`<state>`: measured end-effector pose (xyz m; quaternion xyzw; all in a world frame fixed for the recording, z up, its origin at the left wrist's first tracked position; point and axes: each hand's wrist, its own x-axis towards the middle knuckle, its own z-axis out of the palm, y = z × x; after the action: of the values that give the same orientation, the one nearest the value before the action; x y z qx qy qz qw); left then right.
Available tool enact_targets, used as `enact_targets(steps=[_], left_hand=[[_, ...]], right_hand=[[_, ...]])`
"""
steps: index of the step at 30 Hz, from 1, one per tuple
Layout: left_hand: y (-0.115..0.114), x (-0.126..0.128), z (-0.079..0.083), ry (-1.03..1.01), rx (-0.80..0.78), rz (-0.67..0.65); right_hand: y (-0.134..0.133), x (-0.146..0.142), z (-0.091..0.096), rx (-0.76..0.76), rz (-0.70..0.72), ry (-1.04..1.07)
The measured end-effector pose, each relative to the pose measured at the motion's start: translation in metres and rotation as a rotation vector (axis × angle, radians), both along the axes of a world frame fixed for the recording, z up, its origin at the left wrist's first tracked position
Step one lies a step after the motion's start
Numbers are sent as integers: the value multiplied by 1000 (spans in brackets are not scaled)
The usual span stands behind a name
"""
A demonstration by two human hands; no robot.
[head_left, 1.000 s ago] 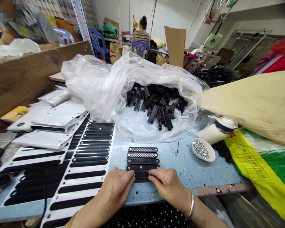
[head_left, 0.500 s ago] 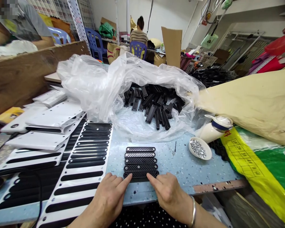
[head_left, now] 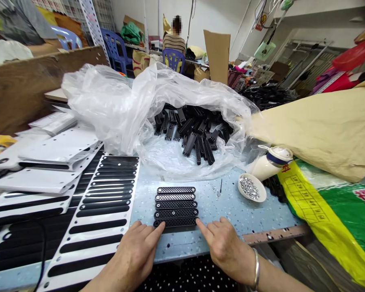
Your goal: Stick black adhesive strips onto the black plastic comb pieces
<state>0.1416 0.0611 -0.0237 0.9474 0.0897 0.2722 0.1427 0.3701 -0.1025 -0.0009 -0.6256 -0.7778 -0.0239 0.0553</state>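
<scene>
Several black textured strips [head_left: 175, 205] lie side by side in a stack of rows on the blue speckled table. Small silver dots show on some of them. With its index finger stretched out, my left hand [head_left: 139, 246] touches the left part of the nearest strip. My right hand [head_left: 223, 245], with a bracelet at the wrist, has its index fingertip at that strip's right end. Neither hand grips anything; the other fingers are partly curled. A white bowl [head_left: 264, 195] of small silver metal pieces stands to the right.
Behind the strips, a clear plastic bag [head_left: 106, 109] lies open around a heap of black strips [head_left: 197, 129]. White sheets with black strips [head_left: 94, 227] cover the left side. A white bottle [head_left: 266, 164] leans by the bowl. Two people sit farther back.
My right index finger has slid rightward along the nearest strip to its end. My left fingertip stays near the left end. The whole view has shifted slightly.
</scene>
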Motion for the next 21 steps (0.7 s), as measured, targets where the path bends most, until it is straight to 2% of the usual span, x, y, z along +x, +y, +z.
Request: enact_targets(steps=[9, 13, 21], left_hand=[[1, 0, -1, 12, 0, -31], [1, 0, -1, 29, -17, -23], [-1, -7, -4, 79, 20, -1]], right_hand=[[-9, -5, -22, 102, -21, 170], [-9, -5, -22, 64, -61, 319], [-6, -10, -21, 106, -21, 170]])
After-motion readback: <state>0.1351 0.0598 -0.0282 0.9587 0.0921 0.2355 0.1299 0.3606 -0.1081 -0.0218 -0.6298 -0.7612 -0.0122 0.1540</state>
